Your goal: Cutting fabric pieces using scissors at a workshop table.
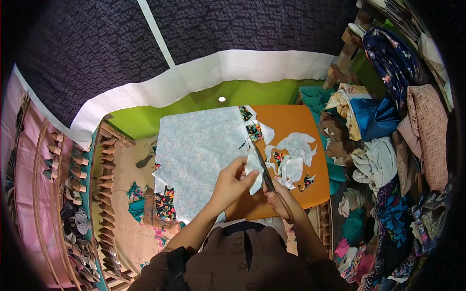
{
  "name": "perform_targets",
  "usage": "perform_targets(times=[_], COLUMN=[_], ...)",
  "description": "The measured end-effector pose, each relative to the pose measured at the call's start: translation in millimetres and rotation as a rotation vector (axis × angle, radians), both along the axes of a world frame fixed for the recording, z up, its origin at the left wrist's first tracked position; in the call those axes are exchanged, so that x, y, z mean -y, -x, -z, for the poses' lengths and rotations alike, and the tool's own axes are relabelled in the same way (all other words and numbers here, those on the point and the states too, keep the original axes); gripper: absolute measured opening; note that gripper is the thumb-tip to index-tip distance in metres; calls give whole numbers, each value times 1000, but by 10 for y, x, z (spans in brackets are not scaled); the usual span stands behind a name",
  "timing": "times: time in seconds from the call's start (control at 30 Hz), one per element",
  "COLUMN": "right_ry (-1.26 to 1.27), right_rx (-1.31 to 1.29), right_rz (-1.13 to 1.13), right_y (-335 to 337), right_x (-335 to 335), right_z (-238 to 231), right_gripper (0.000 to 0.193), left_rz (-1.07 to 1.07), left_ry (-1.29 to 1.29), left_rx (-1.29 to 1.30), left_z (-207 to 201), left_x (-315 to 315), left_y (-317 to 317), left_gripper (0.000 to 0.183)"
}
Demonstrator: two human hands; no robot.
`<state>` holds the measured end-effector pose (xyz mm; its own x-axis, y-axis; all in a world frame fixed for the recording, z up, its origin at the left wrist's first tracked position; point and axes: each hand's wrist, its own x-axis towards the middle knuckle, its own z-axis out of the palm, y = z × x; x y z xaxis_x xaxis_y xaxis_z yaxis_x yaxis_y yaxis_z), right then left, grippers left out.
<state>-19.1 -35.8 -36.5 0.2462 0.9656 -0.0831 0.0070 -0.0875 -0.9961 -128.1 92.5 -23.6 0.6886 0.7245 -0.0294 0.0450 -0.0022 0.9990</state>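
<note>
My left hand point(230, 185) pinches a small white-backed piece of fabric point(253, 167) between thumb and fingers. In my right hand point(278, 198) is a pair of large dark scissors point(266, 175), their blades pointing away from me along the right side of that piece. Under my left hand a big sheet of fabric point(196, 140) lies pale side up, its floral print faintly showing through. A black floral part point(166, 202) hangs at its near left corner. To the right, white and black floral scraps point(293, 165) lie loose on an orange table point(286, 119).
Piles of folded and crumpled cloth point(374, 160) crowd the right side. Racks with rows of shoe lasts point(106, 194) stand at the left. A dark patterned curtain with a white border point(213, 65) hangs beyond the table. Scraps point(137, 209) lie on the floor.
</note>
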Motion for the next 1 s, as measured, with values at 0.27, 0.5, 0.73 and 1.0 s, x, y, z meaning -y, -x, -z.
perform_targets(times=[0.27,0.5,0.73,1.0], right_ry=[12,110,161,204], right_rx=[207,-139,-293,-322], right_rz=[-38,-71,-181,-144], right_y=[-35,-70,-63,-32], right_x=[0,60,165,125], right_z=[-108,-42,51,-21], right_gripper=[54,62,70,78], left_rz=[25,133,-30,-15], left_ry=[-243,50,300,138], left_rx=[99,-178,136,15], left_z=[58,6,5,109], left_x=[-49,-84,-60,9], left_y=[-9,94,53,40], left_gripper=[14,15,14,14])
